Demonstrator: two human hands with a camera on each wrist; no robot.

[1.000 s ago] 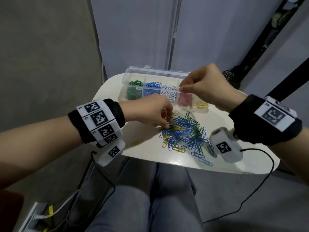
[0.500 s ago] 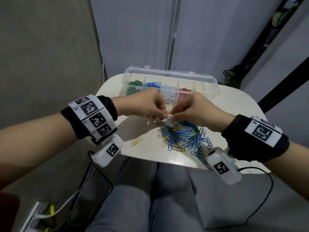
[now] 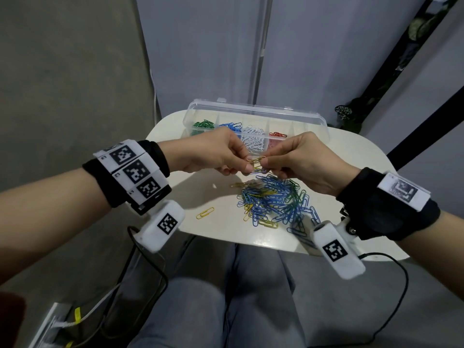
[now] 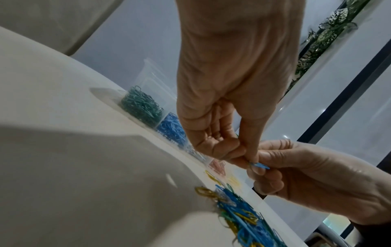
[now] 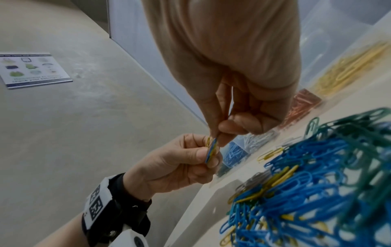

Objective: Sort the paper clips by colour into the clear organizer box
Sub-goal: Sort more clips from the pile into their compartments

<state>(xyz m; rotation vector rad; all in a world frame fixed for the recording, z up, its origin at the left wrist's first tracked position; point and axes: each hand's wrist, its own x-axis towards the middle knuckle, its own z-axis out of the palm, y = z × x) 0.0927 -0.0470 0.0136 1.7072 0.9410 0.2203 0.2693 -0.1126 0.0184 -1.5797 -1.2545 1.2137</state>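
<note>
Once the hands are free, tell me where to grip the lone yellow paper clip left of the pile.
Probably pinch the lone yellow paper clip across its long sides, coming straight down: it lies flat on the white table, apart from the pile, with bare tabletop around it.

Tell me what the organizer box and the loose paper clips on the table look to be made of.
Organizer box: clear, glossy plastic, probably; the sorted clips show through its walls. Loose paper clips: thin bent wire with a smooth blue, green or yellow coating, likely plastic over metal, though the core is hidden.

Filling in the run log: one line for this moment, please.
left hand + right hand: pinching linked yellow-blue clips | above pile | organizer box: open
</note>
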